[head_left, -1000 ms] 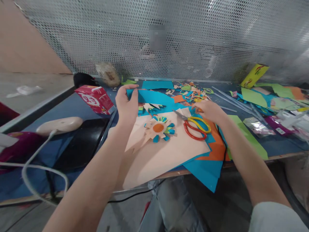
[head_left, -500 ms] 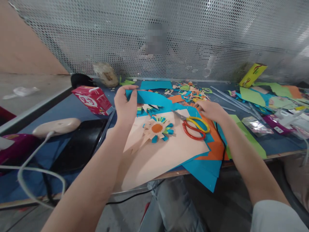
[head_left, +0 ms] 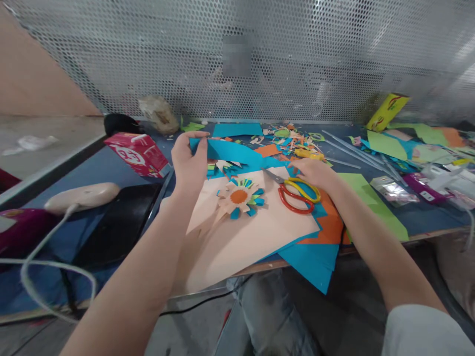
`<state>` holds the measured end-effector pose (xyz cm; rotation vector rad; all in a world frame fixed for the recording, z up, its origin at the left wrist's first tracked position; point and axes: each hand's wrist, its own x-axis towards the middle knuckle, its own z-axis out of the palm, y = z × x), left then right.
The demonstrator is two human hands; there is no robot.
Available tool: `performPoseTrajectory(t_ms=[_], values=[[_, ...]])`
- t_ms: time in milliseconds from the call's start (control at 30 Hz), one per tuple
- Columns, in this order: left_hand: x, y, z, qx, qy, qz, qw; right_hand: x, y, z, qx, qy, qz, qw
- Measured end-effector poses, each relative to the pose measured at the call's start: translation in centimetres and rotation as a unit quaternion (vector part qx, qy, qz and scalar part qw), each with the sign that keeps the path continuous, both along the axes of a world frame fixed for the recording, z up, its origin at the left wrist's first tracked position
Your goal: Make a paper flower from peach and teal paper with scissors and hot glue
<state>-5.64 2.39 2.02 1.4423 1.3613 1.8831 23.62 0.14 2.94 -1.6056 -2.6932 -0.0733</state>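
A long blue paper strip is pinched between the thumb and fingers of my left hand, curving right over the sheets. My right hand hovers just above the yellow and red handled scissors, fingers loosely bent and apart, with nothing visible in them. The scissors lie on a peach sheet, blades pointing left. A paper flower with an orange centre and peach, green and blue petals rests beside them. Part of another fringed paper piece shows behind it. Just beyond my right hand lies a yellow-handled tool.
Paper scraps are heaped at the back by the perforated metal panel. At left are a red box, a black tray and a white power strip. Clear sticks and a purple glue gun lie right.
My right hand has shifted left, away from the yellow-handled tool, which now shows more fully. My left hand keeps its hold on the blue strip; the view has moved slightly.
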Motion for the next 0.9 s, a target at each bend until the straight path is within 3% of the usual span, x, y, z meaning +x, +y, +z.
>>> performPoseTrajectory(t_ms=[300,533,667,900], values=[[0.1,-0.2,0.1,-0.006,-0.015,-0.014,1.000,0.4,1.3,-1.1,-0.016,0.022,0.026,0.999],[-0.1,0.0,0.0,-0.001,-0.008,-0.004,1.000,1.6,0.9,0.1,0.024,0.055,-0.012,0.998],[0.0,0.0,-0.1,0.000,-0.004,-0.016,1.000,1.8,0.6,0.8,-0.006,0.042,0.018,0.999],[0.0,-0.2,0.1,-0.001,0.007,-0.002,1.000,1.7,1.4,-0.6,-0.027,0.055,0.054,0.997]])
